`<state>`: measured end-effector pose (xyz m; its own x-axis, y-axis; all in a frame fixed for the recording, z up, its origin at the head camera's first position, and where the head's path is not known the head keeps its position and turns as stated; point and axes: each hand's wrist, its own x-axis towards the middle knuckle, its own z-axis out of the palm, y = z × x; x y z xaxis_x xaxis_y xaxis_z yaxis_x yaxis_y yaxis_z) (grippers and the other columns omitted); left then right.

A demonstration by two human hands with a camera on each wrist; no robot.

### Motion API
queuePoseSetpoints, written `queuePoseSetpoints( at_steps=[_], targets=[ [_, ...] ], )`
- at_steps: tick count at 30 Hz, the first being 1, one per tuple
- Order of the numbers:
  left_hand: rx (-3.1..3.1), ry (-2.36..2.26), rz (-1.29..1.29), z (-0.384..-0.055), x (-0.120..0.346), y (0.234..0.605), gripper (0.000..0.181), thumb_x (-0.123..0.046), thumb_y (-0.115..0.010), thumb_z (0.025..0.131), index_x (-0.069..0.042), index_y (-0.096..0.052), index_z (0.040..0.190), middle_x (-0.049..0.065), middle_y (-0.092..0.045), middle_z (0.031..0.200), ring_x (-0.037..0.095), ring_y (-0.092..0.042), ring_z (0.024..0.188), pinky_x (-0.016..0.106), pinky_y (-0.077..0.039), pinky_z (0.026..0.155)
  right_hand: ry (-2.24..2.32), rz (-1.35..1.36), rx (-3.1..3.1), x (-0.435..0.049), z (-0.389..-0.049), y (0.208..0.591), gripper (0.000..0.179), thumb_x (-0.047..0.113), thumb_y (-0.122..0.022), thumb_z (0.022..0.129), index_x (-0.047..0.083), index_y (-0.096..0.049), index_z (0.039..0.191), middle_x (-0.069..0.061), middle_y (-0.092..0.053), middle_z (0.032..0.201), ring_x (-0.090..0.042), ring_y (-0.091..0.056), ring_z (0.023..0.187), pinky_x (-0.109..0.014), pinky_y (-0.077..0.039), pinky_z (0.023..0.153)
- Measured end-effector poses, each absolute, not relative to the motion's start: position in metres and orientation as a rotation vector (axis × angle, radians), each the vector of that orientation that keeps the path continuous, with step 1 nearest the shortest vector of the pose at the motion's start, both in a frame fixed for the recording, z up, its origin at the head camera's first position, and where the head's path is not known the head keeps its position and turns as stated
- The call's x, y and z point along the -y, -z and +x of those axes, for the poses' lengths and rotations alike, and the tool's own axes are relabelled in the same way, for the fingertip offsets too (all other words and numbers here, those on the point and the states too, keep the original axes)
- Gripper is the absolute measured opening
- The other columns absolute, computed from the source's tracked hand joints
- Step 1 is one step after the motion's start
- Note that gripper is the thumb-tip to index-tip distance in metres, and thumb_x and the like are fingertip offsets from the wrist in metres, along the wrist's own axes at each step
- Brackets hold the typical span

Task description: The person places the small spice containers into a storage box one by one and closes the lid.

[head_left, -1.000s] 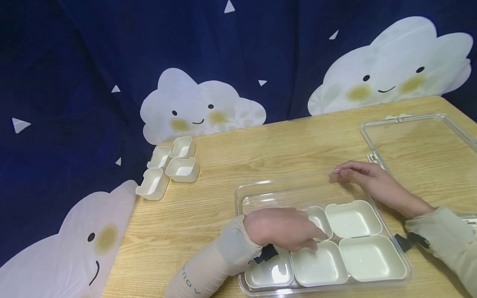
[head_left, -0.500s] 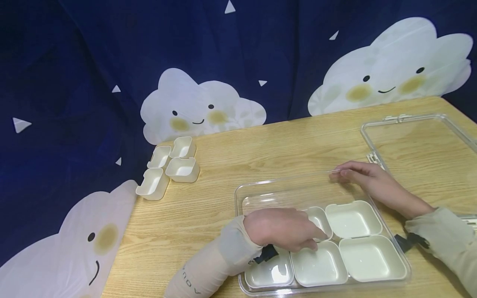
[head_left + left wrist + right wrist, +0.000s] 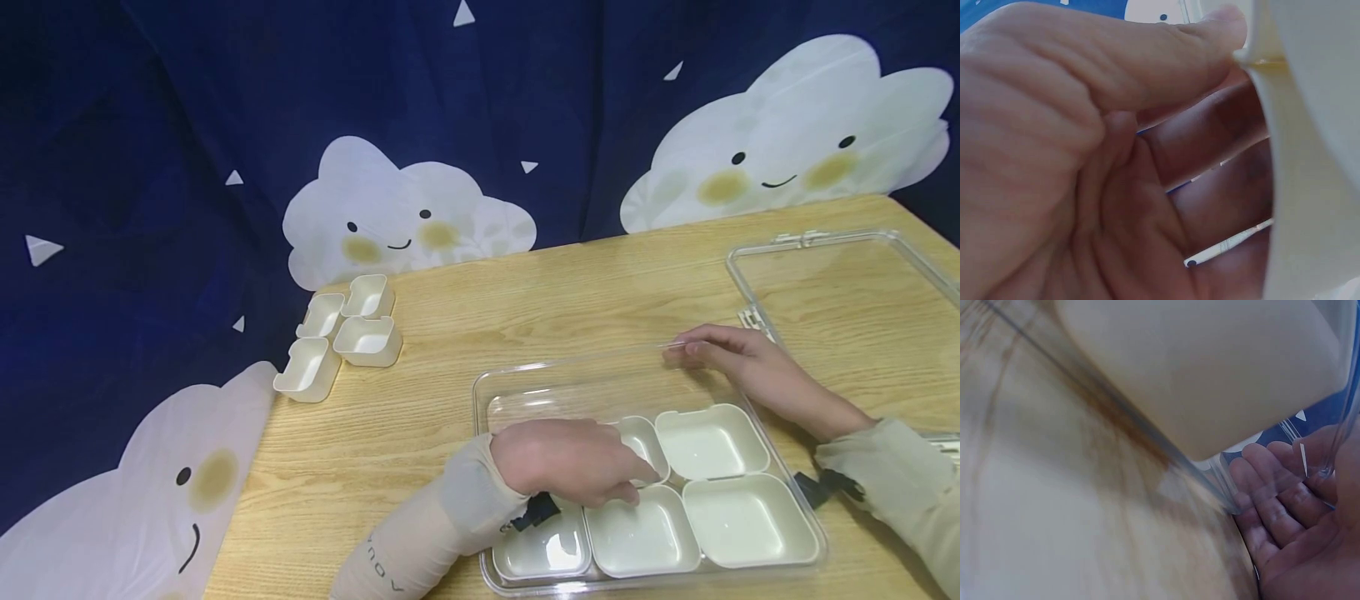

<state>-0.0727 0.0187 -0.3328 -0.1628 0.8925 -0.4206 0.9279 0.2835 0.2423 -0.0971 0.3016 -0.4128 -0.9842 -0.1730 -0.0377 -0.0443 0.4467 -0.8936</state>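
Observation:
A clear plastic box (image 3: pixel 510 373) lies on the table in the head view, holding several cream bins, among them a front-right bin (image 3: pixel 750 521) and a back-right bin (image 3: pixel 712 442). My left hand (image 3: pixel 573 458) reaches down into the box over the back row. There it grips a small cream bin (image 3: pixel 1316 187), thumb at the rim and fingers behind its wall in the left wrist view; my own hand covers much of that row from above. My right hand (image 3: pixel 738 367) holds the box's far right corner, its fingers (image 3: pixel 1275 515) showing through the clear wall.
A group of loose cream bins (image 3: pixel 367 342) stands at the table's left edge. At the right lies a clear lid (image 3: pixel 750 296) with white clips, close beyond my right hand. A dark blue cloud-printed curtain (image 3: pixel 562 108) hangs behind the wooden table (image 3: pixel 442 333).

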Motion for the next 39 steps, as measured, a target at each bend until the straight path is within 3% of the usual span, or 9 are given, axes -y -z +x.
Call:
queuePoseSetpoints(
  at_steps=[9,18,28,39],
  targets=[
    [-2.083,0.107,1.616,-0.0722,-0.0183,0.3333,0.011,-0.030,-0.057,0.106,-0.026,-0.065,0.113,-0.011,-0.057,0.081,0.004,-0.057,0.073,0.016,-0.047,0.068,1.579,-0.228,-2.556,-0.3020,-0.0963,0.4126,0.034,0.029,-0.050,0.110,0.007,-0.065,0.131,0.007,-0.078,0.120,0.003,-0.071,0.109,-0.008,-0.049,0.093],
    [-2.109,0.157,1.623,-0.0706,-0.0174,0.3319,0.013,-0.032,-0.058,0.106,-0.029,-0.065,0.116,-0.013,-0.059,0.082,0.003,-0.057,0.074,0.016,-0.047,0.069,1.564,-0.186,-2.560,-0.3011,-0.0966,0.4110,0.034,0.032,-0.050,0.110,0.010,-0.066,0.129,0.005,-0.078,0.121,0.000,-0.072,0.108,-0.010,-0.050,0.092],
    [-2.138,0.185,1.606,-0.0700,-0.0165,0.3298,0.011,-0.035,-0.058,0.106,-0.027,-0.066,0.107,-0.015,-0.060,0.080,0.004,-0.056,0.072,0.018,-0.045,0.062,1.557,-0.181,-2.578,-0.3015,-0.0965,0.4124,0.034,0.033,-0.050,0.110,0.011,-0.067,0.129,0.005,-0.078,0.121,0.003,-0.070,0.109,-0.008,-0.049,0.093],
    [-2.175,0.041,1.599,-0.0771,-0.0112,0.3240,0.022,-0.043,-0.054,0.106,-0.023,-0.065,0.104,-0.015,-0.060,0.072,-0.002,-0.058,0.063,0.016,-0.046,0.059,1.562,-0.183,-2.554,-0.3016,-0.0960,0.4124,0.035,0.033,-0.049,0.110,0.011,-0.065,0.131,0.005,-0.077,0.123,-0.001,-0.072,0.108,-0.009,-0.050,0.093]
  ],
)
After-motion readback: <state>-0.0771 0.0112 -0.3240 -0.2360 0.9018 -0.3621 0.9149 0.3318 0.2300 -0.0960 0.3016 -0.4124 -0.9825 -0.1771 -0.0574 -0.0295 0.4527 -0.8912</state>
